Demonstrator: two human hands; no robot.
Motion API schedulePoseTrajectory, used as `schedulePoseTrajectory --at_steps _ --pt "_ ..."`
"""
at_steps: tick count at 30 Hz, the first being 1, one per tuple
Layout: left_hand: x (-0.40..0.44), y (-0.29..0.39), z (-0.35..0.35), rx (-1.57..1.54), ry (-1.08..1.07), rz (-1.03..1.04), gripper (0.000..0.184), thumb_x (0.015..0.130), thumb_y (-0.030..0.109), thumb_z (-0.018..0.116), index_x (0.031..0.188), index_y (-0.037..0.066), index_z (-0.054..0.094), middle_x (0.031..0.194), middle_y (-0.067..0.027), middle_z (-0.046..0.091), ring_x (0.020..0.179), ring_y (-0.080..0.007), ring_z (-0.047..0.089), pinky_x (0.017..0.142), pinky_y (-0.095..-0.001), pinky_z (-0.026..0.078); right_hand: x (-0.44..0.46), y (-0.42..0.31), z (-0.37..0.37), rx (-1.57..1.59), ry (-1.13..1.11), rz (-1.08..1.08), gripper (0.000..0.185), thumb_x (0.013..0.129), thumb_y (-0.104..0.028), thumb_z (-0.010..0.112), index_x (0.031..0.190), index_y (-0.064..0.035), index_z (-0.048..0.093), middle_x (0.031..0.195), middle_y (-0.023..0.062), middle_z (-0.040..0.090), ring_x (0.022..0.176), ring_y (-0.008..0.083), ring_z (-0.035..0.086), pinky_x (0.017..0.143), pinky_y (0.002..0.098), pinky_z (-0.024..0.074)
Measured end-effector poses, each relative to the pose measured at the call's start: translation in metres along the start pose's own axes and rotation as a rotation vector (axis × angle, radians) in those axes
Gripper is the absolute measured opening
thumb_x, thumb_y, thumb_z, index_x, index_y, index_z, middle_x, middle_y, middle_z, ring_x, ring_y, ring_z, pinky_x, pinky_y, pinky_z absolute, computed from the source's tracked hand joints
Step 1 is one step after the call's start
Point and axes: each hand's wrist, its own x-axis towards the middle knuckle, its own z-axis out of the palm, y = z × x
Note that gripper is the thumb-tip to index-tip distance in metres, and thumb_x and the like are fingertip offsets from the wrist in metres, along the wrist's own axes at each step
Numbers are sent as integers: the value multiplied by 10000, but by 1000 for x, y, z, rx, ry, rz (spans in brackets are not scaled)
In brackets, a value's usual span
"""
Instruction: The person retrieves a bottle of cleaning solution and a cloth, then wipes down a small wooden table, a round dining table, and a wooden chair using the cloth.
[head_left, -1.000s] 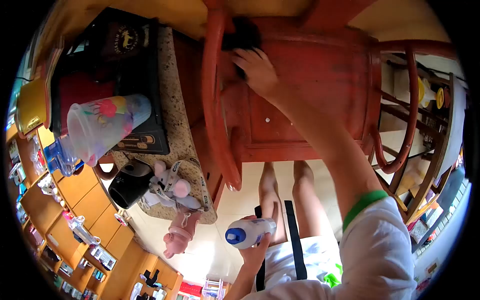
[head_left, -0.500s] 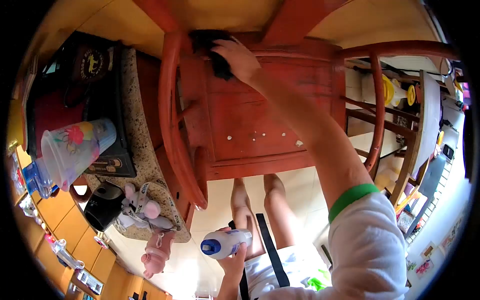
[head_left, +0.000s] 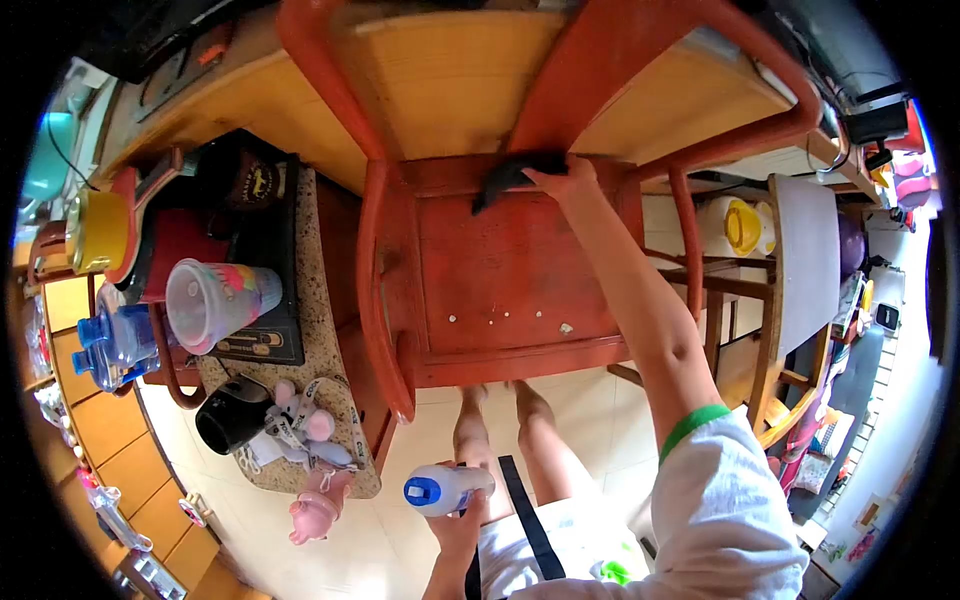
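Observation:
My left hand (head_left: pixel 462 522) is wrapped round a white bottle with a blue cap (head_left: pixel 448 490), held low in front of my lap. Stretched far forward, my right hand (head_left: pixel 568 180) grips a black cloth (head_left: pixel 515 177) at the back of the red wooden chair seat (head_left: pixel 520 260). The cloth lies against the seat where the backrest meets it. Several small white bits (head_left: pixel 566 328) are scattered near the seat's front edge.
Left of the chair, a speckled stone counter (head_left: pixel 318 250) bears a clear plastic cup (head_left: pixel 200 310), a black mug-like container (head_left: pixel 233 412) and a grey plush toy (head_left: pixel 300 415). A pink bottle (head_left: pixel 318 505) is at its near end. The chair's armrests (head_left: pixel 372 290) flank the seat.
My right hand has moved the black cloth rightward along the back of the seat. The view has tilted up, showing more of the backrest. My left hand still holds the bottle.

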Motion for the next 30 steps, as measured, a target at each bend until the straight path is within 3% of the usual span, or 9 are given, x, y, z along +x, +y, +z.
schedulePoseTrajectory --at_steps 4,8,14,16,17,21,23,24,30 --pt "-7 -2 -9 -92 11 55 591 726 -10 752 1232 37 450 1193 -89 521 1120 -209 538 941 -353 471 -75 -47 30 69 -306 -175 467 1017 -187 305 1434 22 269 1511 212 246 1378 384 263 1162 554 175" --pt "-9 5 -10 -29 -8 148 544 732 6 753 1203 27 480 1116 -88 558 1045 -204 565 909 -350 471 -212 -68 82 28 -482 -194 405 1007 -163 325 1359 26 393 1423 192 412 1313 328 377 1164 471 228" --pt "-12 -17 -12 5 10 217 514 752 53 764 1198 30 509 1101 -76 574 1031 -187 572 881 -344 479 -275 -23 69 146 -1263 176 362 1020 -169 368 1329 4 436 1376 157 479 1241 259 455 1089 433 340" --pt "-16 -14 -13 42 47 155 515 754 70 766 1203 29 516 1105 -76 579 1033 -190 575 882 -345 479 -303 16 78 -119 -876 -843 380 1013 -230 430 1305 11 460 1332 152 515 1197 261 484 1071 433 342" --pt "-16 -12 -17 86 37 125 517 756 87 768 1207 27 522 1110 -76 585 1034 -193 578 883 -346 480 -293 26 79 -138 -874 -790 380 1013 -230 430 1305 11 460 1332 152 515 1197 261 484 1071 433 342" --pt "-18 -12 -28 198 120 143 509 750 74 763 1197 21 526 1107 -87 596 997 -200 597 873 -337 482 -187 57 96 -1283 -315 -1836 556 979 -281 518 1444 -36 334 1462 199 324 1314 329 340 1091 411 259" --pt "-17 -25 -33 -49 157 12 486 744 33 751 1174 27 523 1099 -95 597 1002 -194 604 861 -328 488 -136 92 92 -1077 -595 -1706 619 974 -348 529 1444 -14 306 1497 229 247 1336 371 304 1097 400 251" --pt "-17 -17 -35 -44 179 8 483 736 -5 735 1164 34 514 1084 -94 593 1001 -184 605 852 -324 492 -116 114 81 -1212 -791 -1221 602 983 -315 494 1440 16 283 1444 282 320 1345 369 301 1109 457 269" --pt "-18 -30 -51 -78 249 27 565 728 4 749 1212 25 459 1146 -102 550 1046 -201 570 902 -338 472 -90 256 -42 -1366 -751 -1090 416 949 -77 507 1363 -87 472 1588 165 75 1466 302 99 1168 377 154"
